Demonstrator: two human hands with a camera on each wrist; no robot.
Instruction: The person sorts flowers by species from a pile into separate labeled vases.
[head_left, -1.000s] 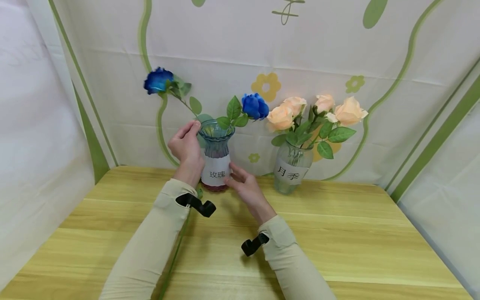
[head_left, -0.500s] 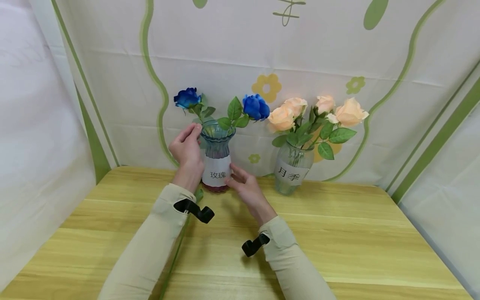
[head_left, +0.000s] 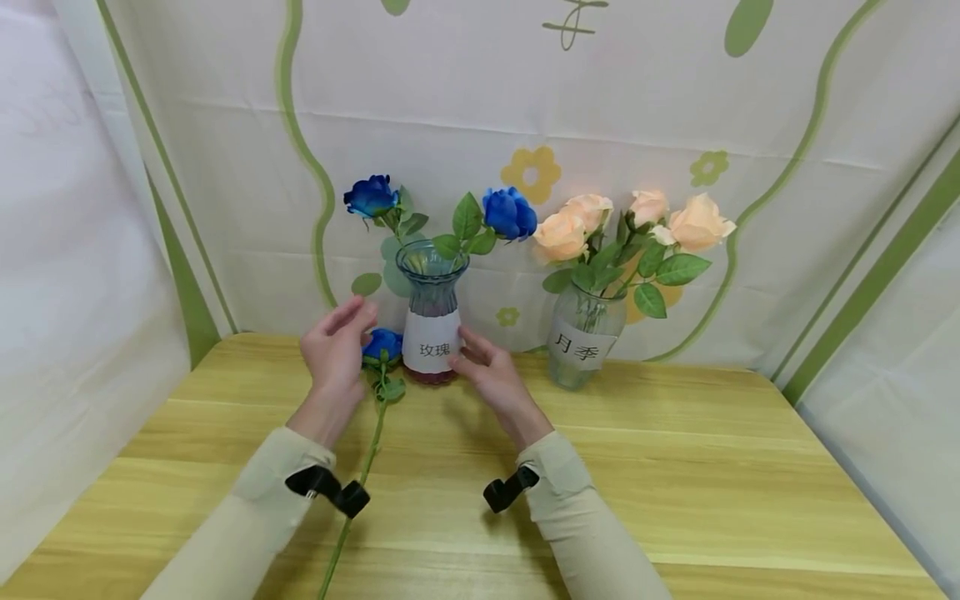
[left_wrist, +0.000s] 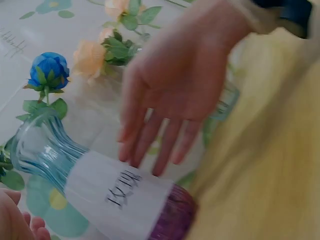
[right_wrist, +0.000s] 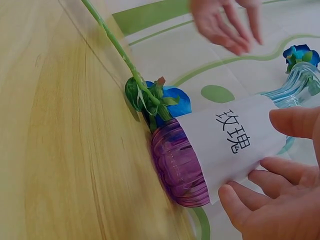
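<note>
A blue-tinted glass vase (head_left: 432,300) with a white label and purple base stands upright. It holds two blue roses, one leaning left (head_left: 372,197) and one leaning right (head_left: 510,213). My right hand (head_left: 501,387) touches the vase's right side with fairly straight fingers and thumb, near the label (right_wrist: 240,140). My left hand (head_left: 333,354) hovers left of the vase, its fingers loosely bent and holding nothing. Beside it a third blue rose (head_left: 384,343) lies with its bloom against the vase base, its long green stem (head_left: 352,508) reaching toward the front.
To the right stands a clear glass vase (head_left: 567,373) with a label and several peach roses (head_left: 697,222). The wooden table (head_left: 712,483) meets a printed white cloth backdrop (head_left: 420,133) just behind both vases. Cloth also hangs at either side.
The left-hand blue rose swung inward and upright into the vase. My left hand let go of it and moved down and left, uncovering the lying rose. My right hand stayed on the vase.
</note>
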